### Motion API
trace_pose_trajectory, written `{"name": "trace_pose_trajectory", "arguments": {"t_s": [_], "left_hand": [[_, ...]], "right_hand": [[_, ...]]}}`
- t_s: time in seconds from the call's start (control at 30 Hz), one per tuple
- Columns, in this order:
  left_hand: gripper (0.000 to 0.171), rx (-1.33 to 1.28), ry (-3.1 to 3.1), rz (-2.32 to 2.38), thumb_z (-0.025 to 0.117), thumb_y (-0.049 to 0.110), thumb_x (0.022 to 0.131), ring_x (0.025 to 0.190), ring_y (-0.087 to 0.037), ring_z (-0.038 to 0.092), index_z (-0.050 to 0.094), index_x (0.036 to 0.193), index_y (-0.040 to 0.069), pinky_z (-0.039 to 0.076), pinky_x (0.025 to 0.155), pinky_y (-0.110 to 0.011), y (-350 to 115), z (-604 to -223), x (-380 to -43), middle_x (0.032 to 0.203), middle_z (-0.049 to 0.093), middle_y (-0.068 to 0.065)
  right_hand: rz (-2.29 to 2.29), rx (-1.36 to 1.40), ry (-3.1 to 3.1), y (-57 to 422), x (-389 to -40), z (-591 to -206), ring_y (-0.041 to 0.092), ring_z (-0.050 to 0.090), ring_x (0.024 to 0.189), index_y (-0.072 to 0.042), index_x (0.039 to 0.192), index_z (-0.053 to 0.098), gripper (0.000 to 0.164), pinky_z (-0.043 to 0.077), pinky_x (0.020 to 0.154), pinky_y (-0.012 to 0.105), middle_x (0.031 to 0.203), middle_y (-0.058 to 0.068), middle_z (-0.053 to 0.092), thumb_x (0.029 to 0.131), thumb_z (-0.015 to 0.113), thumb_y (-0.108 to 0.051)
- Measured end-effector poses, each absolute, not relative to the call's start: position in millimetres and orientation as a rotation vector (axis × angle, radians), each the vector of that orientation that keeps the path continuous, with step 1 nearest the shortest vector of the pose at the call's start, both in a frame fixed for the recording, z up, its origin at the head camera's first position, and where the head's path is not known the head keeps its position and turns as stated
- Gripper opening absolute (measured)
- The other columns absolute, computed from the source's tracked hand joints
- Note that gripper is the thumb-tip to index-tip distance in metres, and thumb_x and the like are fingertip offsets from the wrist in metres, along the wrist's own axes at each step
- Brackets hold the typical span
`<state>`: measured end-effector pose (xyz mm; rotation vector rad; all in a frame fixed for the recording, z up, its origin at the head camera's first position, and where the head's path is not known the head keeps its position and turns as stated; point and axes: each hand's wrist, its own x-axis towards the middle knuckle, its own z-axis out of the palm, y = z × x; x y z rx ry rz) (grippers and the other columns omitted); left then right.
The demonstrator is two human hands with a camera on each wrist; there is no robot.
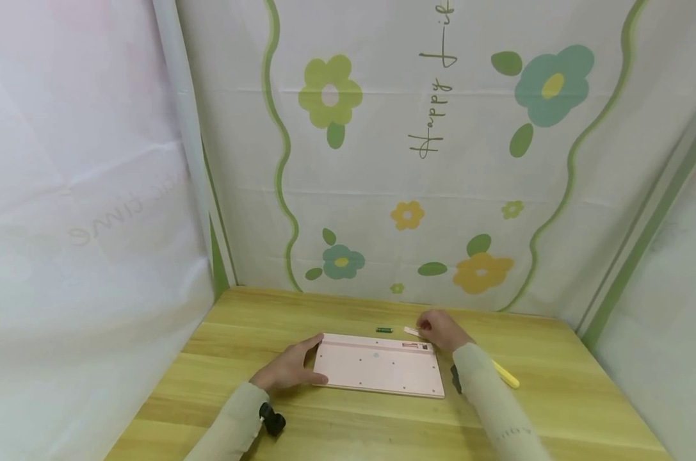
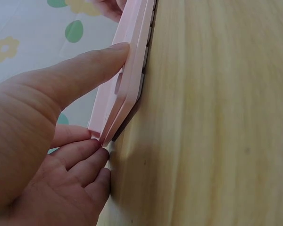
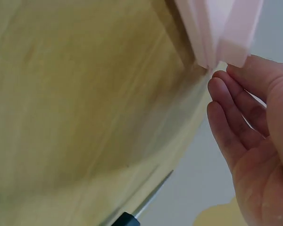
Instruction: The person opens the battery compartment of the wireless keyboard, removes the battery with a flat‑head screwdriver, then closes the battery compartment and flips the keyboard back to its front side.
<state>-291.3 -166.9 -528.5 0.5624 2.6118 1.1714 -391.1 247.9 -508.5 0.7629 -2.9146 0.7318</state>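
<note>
A pink keyboard [image 1: 376,371] lies with its back up and its keys against the table. My left hand [image 1: 290,366] grips its left end, thumb at the near edge and fingertips [image 2: 101,146] at the far corner. At the far right of the keyboard's back, the battery compartment [image 1: 415,346] is uncovered. Just beyond that corner, my right hand [image 1: 442,330] pinches one end of a small pale pink strip [image 1: 411,331], which looks like the battery cover. The strip is hidden in the right wrist view. A green battery [image 1: 385,330] lies behind the keyboard, left of the strip.
A screwdriver with a yellow handle [image 1: 506,374] lies right of the keyboard, partly under the right forearm; its thin metal shaft [image 3: 153,194] shows in the right wrist view. A flowered cloth [image 1: 382,160] hangs behind the wooden table [image 1: 324,429], with white cloth at both sides.
</note>
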Motion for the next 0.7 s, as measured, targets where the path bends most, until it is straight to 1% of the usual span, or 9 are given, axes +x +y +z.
{"name": "trace_pose_trajectory", "arguments": {"t_s": [0.1,0.2,0.43,0.57,0.7], "left_hand": [[0.106,0.566,2.606,1.173,0.088,0.04,0.087,0.161,-0.041,0.028,0.027,0.167,0.006,0.029,0.129,-0.06,-167.0,-529.6,-291.6,0.174,0.029,-0.016],[0.106,0.567,2.604,1.176,0.088,0.039,0.087,0.161,-0.041,0.027,0.027,0.167,0.006,0.029,0.129,-0.06,-166.9,-529.7,-292.0,0.174,0.029,-0.016],[0.106,0.574,2.615,1.173,0.088,0.039,0.087,0.161,-0.041,0.028,0.028,0.167,0.005,0.028,0.13,-0.06,-166.4,-527.7,-292.6,0.174,0.028,-0.017],[0.106,0.573,2.608,1.182,0.088,0.038,0.087,0.161,-0.041,0.027,0.028,0.167,0.005,0.028,0.13,-0.06,-166.4,-528.0,-292.5,0.174,0.029,-0.017],[0.106,0.569,2.597,1.194,0.088,0.038,0.087,0.161,-0.042,0.027,0.027,0.167,0.005,0.027,0.13,-0.061,-167.1,-528.1,-292.2,0.174,0.029,-0.018]], "right_hand": [[0.729,0.756,-2.925,247.3,-390.8,-511.7,0.013,0.064,0.082,0.001,0.097,0.079,0.008,0.057,0.071,0.03,0.093,0.008,0.076,0.093,0.072,0.004],[0.746,0.738,-2.947,246.0,-391.2,-512.6,0.013,0.064,0.08,0.0,0.096,0.079,0.008,0.057,0.069,0.03,0.092,0.009,0.076,0.093,0.073,0.005],[0.818,0.651,-3.005,244.8,-392.3,-511.0,0.012,0.063,0.079,-0.002,0.093,0.075,0.007,0.057,0.07,0.028,0.089,0.005,0.072,0.094,0.073,0.005],[0.824,0.675,-2.978,245.6,-391.8,-510.8,0.011,0.061,0.079,-0.004,0.09,0.073,0.011,0.055,0.07,0.027,0.087,0.002,0.071,0.094,0.073,0.006],[0.814,0.721,-2.957,245.0,-388.5,-506.7,0.011,0.06,0.079,-0.005,0.091,0.073,0.013,0.053,0.069,0.025,0.087,0.002,0.07,0.095,0.071,0.007]]}}
